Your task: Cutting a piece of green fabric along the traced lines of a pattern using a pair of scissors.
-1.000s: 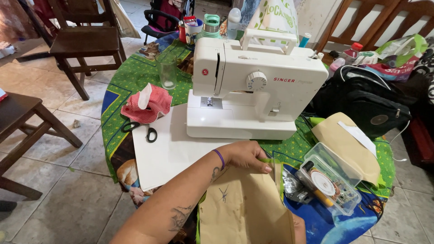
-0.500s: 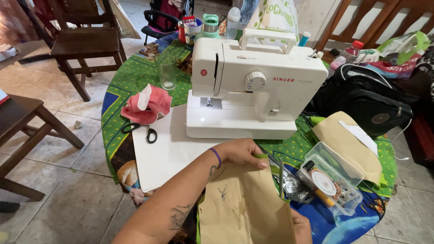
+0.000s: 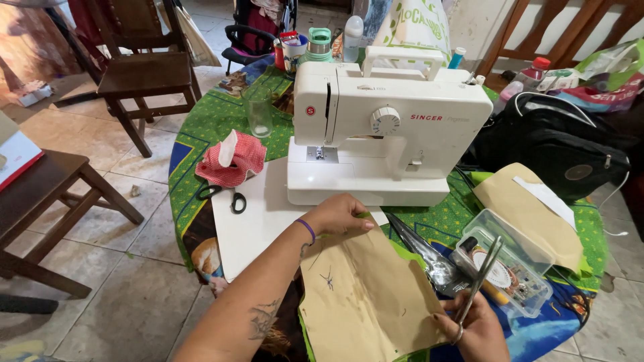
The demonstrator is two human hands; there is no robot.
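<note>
The tan fabric piece (image 3: 369,302) lies at the near edge of the table (image 3: 221,121), pinned under the left hand (image 3: 339,213) at its far top corner and caught at its near right corner by the right hand (image 3: 473,332). Its long axis runs from the left hand down toward the viewer, slightly tilted right; a green lining shows along its rim.

Left of the left hand the white board (image 3: 255,221) has a bare stretch, and beyond that the table edge drops to a tiled floor (image 3: 134,268) with a dark wooden stool (image 3: 47,194) well apart. Farther left and away sit black-handled scissors (image 3: 225,198) touching a red checked cloth (image 3: 231,161), then a clear glass (image 3: 260,117). The left hand lies flat with fingers curled onto the fabric, pressing rather than gripping.

Just beyond the left hand stands the white sewing machine (image 3: 382,134), leaving only a narrow strip of board between them.

The right hand is closed around metal scissors (image 3: 479,281), blades pointing up and away, and pinches the fabric as well. Just beyond it sits a clear plastic box (image 3: 516,268), then another tan fabric (image 3: 523,208) and a black bag (image 3: 557,147).
</note>
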